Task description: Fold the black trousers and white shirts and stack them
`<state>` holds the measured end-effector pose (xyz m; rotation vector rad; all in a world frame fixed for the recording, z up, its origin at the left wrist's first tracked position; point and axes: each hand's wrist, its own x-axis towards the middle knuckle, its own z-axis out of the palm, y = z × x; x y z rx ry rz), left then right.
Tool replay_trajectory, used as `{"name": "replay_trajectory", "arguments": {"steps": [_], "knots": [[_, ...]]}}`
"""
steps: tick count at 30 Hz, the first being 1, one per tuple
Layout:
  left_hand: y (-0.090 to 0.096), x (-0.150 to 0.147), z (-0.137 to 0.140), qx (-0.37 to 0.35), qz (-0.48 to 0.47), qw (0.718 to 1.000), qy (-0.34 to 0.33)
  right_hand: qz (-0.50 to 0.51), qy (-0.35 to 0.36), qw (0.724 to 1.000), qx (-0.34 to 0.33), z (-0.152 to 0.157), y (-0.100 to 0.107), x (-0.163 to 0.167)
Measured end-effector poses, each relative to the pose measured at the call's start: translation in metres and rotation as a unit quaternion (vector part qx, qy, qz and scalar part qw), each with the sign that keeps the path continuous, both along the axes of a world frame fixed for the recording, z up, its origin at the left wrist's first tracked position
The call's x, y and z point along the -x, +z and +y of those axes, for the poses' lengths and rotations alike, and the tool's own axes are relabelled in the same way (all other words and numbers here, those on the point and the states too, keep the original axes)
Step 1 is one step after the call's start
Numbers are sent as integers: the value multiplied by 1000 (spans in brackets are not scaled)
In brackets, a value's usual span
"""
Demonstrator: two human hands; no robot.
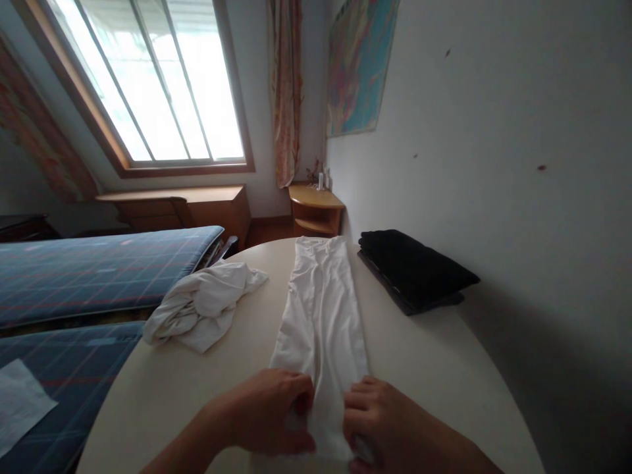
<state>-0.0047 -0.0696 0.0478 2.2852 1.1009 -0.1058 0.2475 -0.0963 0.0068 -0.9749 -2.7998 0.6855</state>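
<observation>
Judging the white trousers [323, 306], flat on the round table [434, 378], light, soft and easily creased, we favoured their side edges for holding; our right hand [385, 418] pinched one, but whether our left hand [266, 408], fingers half-curled, gripped cloth we couldn't tell

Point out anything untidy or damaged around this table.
A crumpled white cloth lies bunched near the left edge of the round cream table, unlike the neatly folded black fabric stack. Dark marks dot the pale wall; dirt or damage, unclear.
</observation>
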Motion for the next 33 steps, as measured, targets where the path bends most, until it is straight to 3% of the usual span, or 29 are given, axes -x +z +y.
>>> {"name": "replay_trajectory", "arguments": {"steps": [10,16,23,33], "knots": [[-14,8,3,6,-24,999,-24,50,-25,998,-13,-6,4,-6],[-13,7,0,-9,-22,999,-31,70,-34,997,-18,-11,5,-10],[-10,1,-2,-30,-22,999,-26,18,-38,999,-32,-11,6,-7],[-12,-5,-3,-45,-52,994,-81,48,-9,999,-25,-13,0,-11]]}}
